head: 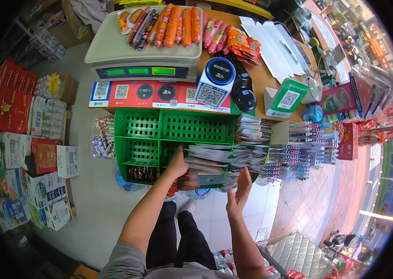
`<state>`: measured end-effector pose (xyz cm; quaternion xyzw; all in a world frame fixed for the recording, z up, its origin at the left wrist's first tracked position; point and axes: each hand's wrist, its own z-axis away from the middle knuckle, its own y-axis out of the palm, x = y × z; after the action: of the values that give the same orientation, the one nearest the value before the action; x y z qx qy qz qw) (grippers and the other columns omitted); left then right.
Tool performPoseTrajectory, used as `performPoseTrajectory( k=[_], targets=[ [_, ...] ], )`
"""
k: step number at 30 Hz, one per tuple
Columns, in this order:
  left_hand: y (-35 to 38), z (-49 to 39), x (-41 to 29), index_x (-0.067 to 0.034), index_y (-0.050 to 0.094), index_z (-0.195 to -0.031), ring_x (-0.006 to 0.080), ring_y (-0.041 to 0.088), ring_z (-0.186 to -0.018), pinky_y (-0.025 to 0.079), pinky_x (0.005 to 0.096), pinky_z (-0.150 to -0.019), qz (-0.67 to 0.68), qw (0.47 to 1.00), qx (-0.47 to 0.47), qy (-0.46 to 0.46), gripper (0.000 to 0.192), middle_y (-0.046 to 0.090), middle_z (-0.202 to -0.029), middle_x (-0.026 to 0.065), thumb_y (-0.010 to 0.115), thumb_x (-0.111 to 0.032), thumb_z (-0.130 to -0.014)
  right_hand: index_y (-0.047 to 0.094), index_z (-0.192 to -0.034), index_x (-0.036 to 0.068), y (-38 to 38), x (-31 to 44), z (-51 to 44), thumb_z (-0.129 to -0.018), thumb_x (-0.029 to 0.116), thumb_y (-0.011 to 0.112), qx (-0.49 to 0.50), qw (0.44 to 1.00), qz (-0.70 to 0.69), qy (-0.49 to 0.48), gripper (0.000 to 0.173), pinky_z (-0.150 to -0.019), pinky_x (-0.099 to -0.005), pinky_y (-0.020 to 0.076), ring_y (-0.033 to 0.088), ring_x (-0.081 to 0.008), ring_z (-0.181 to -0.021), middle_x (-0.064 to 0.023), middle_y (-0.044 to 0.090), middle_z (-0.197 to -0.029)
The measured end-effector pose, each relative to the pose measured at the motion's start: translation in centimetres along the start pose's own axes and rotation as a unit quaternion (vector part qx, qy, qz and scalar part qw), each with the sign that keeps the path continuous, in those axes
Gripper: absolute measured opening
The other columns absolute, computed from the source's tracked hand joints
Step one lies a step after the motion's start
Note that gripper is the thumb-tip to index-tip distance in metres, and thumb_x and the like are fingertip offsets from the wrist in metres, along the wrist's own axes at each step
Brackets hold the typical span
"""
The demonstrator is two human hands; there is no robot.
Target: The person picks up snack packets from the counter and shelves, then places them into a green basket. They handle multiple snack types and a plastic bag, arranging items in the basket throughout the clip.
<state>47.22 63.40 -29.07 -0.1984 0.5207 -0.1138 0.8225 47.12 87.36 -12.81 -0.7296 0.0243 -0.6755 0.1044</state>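
A green plastic display rack with perforated compartments stands before me at the counter's front. My left hand is at the left end of a row of flat packets in its middle section. The packets are blurred, and whether my fingers grip any is not visible. My right hand is at the front right with thumb and fingers apart, just in front of more upright packets, and nothing shows in it. Dark snack packets fill the rack's lower left compartment.
Wrapped sausages lie on a digital scale behind the rack. A payment device and a green code stand are on the counter. Pens hang at right. Stacked cartons line the left side.
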Motion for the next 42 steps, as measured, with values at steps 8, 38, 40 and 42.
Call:
performPoseTrajectory(
  k=[8,38,40,42],
  targets=[
    [-0.6,0.1,-5.0,-0.002,0.031,-0.148,0.0383,0.048,-0.132,0.04,0.0402,-0.108,0.082,0.992,0.093,0.037,0.072,0.048,-0.142,0.0289,0.058,0.0,-0.082,0.019,-0.154,0.007,0.8,-1.1,-2.5,-0.07,0.011,0.085,0.088,0.948,0.277,-0.127,0.107,-0.116,-0.0515,0.027,0.023,-0.0463,-0.145,-0.0286,0.015,-0.159],
    [-0.3,-0.7,-3.8,-0.005,0.042,-0.139,0.037,0.059,-0.116,0.05,0.0406,-0.097,0.009,0.995,0.056,0.084,0.088,0.063,-0.12,0.0225,0.084,-0.02,-0.063,0.069,-0.088,0.006,2.0,4.6,-12.8,-0.085,0.005,0.061,0.224,0.901,0.351,-0.122,0.008,-0.074,-0.041,0.0529,0.064,-0.0329,-0.087,-0.0111,0.067,-0.094],
    [-0.3,-1.0,-3.9,-0.003,0.043,-0.137,0.0373,0.059,-0.116,0.05,0.0406,-0.097,0.041,0.996,0.055,0.049,0.09,0.062,-0.121,0.0229,0.086,-0.018,-0.06,0.066,-0.088,0.006,1.9,4.0,-12.1,-0.085,0.005,0.061,0.179,0.932,0.308,-0.07,0.006,-0.074,-0.0419,0.0521,0.063,-0.0341,-0.088,-0.0112,0.067,-0.093],
    [-0.1,-1.0,-4.2,-0.001,0.044,-0.135,0.0375,0.059,-0.116,0.05,0.0406,-0.097,0.075,0.995,0.06,0.017,0.092,0.062,-0.121,0.0232,0.088,-0.017,-0.056,0.066,-0.092,0.006,2.1,2.6,-12.0,-0.085,0.005,0.061,0.159,0.928,0.334,-0.047,0.008,-0.076,-0.0424,0.0515,0.063,-0.0343,-0.091,-0.0113,0.067,-0.095]
  ],
)
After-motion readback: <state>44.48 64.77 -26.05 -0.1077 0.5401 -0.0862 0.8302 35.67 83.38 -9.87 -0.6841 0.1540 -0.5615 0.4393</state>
